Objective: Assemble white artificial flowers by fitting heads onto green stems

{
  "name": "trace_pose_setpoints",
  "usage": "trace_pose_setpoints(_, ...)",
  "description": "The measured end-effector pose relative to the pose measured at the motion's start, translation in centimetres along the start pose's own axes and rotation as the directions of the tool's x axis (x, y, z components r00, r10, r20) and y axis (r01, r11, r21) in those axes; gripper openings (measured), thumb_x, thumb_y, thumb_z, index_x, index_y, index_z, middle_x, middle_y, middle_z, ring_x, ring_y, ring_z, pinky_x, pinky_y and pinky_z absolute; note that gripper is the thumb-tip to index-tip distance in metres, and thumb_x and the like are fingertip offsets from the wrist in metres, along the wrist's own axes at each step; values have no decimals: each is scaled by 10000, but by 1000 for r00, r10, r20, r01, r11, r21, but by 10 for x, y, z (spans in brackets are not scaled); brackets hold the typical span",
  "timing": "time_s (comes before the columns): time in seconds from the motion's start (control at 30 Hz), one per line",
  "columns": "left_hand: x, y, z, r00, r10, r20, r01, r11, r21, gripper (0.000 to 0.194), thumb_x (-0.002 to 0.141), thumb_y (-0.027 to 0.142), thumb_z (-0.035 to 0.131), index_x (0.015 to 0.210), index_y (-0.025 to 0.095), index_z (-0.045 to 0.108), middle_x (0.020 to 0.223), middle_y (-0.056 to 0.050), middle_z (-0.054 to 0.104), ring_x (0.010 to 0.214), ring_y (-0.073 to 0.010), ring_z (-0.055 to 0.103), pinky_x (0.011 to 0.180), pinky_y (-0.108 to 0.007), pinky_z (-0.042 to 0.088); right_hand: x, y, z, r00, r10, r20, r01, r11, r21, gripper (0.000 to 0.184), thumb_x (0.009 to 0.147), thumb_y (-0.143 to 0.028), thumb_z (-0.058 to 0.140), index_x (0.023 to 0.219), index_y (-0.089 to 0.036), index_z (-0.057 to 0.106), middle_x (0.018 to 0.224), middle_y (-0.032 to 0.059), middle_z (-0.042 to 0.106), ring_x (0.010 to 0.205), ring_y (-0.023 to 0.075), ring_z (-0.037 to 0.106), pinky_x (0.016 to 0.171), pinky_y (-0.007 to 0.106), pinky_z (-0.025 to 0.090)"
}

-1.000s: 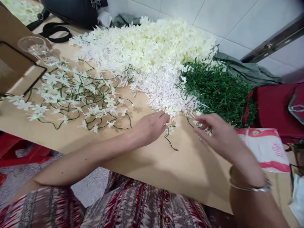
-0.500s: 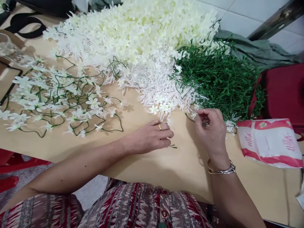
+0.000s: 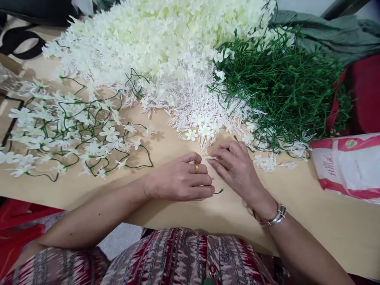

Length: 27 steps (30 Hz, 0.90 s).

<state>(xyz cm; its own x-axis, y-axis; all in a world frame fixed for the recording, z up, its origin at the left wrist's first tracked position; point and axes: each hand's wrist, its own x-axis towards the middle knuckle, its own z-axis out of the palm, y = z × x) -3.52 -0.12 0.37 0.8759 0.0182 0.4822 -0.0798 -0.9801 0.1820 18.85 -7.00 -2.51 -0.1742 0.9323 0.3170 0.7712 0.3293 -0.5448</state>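
Note:
My left hand (image 3: 184, 180) is closed with its fingers curled, a gold ring on one of them. The tip of a green artificial flower stem (image 3: 219, 191) sticks out below those fingers; the rest of the stem is hidden in the hand. Close to its right, my right hand (image 3: 237, 168) pinches thumb and forefinger together at the left fingertips. A tiny pale bit shows there, too small to name. Just beyond both hands lie loose white flower heads (image 3: 204, 130) and a heap of thin white stamens (image 3: 192, 95).
A big mound of cream-white petals (image 3: 160, 35) fills the back. Green plastic stems (image 3: 285, 87) are heaped at right, beside a red and white packet (image 3: 350, 166) and a red bag (image 3: 368, 95). Flowers on stems (image 3: 74, 130) spread over the left of the table (image 3: 297, 206).
My right hand has moved left from the edge of the white and green piles to meet my left hand. The left hand still grips the stem. The view has shifted slightly.

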Motion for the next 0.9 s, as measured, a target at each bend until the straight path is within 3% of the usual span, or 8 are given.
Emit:
trace_pose_setpoints(0.13, 4, 2, 11, 999, 41, -24, -43, 996, -75, 180, 1049, 380, 677, 981, 219, 722, 945, 12, 802, 862, -132, 699, 876, -337, 493, 1, 11, -2, 976, 106, -188, -87, 990, 107, 51, 986, -221, 676, 951, -257, 679, 968, 57, 704, 905, 249, 683, 791, 441, 573)
trace_pose_setpoints(0.23, 6, 1, 17, 980, -115, -163, 102, 991, -88, 223, 1030, 450, 691, 1051, 228, 703, 992, 3, 812, 897, -146, 720, 873, -346, 504, 1, 22, -6, 923, 209, -325, -153, 970, 187, 75, 957, -192, 696, 939, -265, 692, 925, 34, 723, 847, 226, 700, 712, 385, 565)
trace_pose_setpoints(0.33, 2, -6, 22, 850, -416, -322, 438, 899, -4, 157, 1030, 269, 681, 1180, 226, 666, 1093, -29, 791, 969, -168, 722, 901, -344, 522, 0, 29, -7, 904, 239, -355, -168, 961, 219, 98, 943, -183, 711, 955, -279, 726, 872, 10, 724, 784, 211, 691, 669, 361, 542)
trace_pose_setpoints(0.4, -3, -14, 23, 738, -581, -342, 623, 782, 17, 205, 1035, 209, 633, 1240, 203, 635, 1182, -75, 744, 1004, -182, 710, 884, -331, 548, 0, 30, -8, 908, 222, -355, -150, 964, 220, 122, 940, -174, 710, 970, -286, 747, 872, 9, 731, 764, 208, 685, 648, 354, 529)
trace_pose_setpoints(0.47, -9, -22, 24, 675, -672, -306, 709, 705, 17, 211, 1049, 211, 591, 1257, 187, 619, 1212, -97, 696, 972, -180, 697, 847, -318, 565, 0, 27, -9, 918, 195, -347, -127, 970, 209, 145, 935, -160, 709, 977, -288, 761, 864, 6, 737, 741, 201, 680, 634, 347, 518)
trace_pose_setpoints(0.53, -13, -26, 24, 664, -696, -273, 730, 683, 32, 194, 1060, 222, 572, 1243, 186, 626, 1202, -97, 668, 950, -179, 684, 839, -323, 569, 0, 25, -10, 925, 182, -335, -119, 973, 198, 153, 932, -146, 710, 977, -281, 765, 851, 0, 740, 722, 190, 680, 635, 340, 519)
trace_pose_setpoints(0.73, -13, -28, 27, 697, -680, -229, 713, 691, 117, 165, 1085, 257, 549, 1205, 215, 654, 1165, -92, 661, 1055, -211, 646, 882, -351, 538, 2, 23, -10, 943, 130, -306, -84, 984, 160, 116, 952, -163, 713, 999, -258, 761, 892, 17, 771, 766, 196, 726, 661, 342, 565)
trace_pose_setpoints(0.9, -11, -28, 23, 731, -648, -212, 681, 708, 187, 138, 1093, 302, 570, 1080, 217, 678, 1046, -54, 737, 982, -219, 651, 852, -359, 471, 4, 22, -9, 951, 81, -298, -45, 991, 123, 159, 946, -130, 712, 1013, -263, 769, 913, 40, 768, 811, 220, 745, 693, 369, 608)
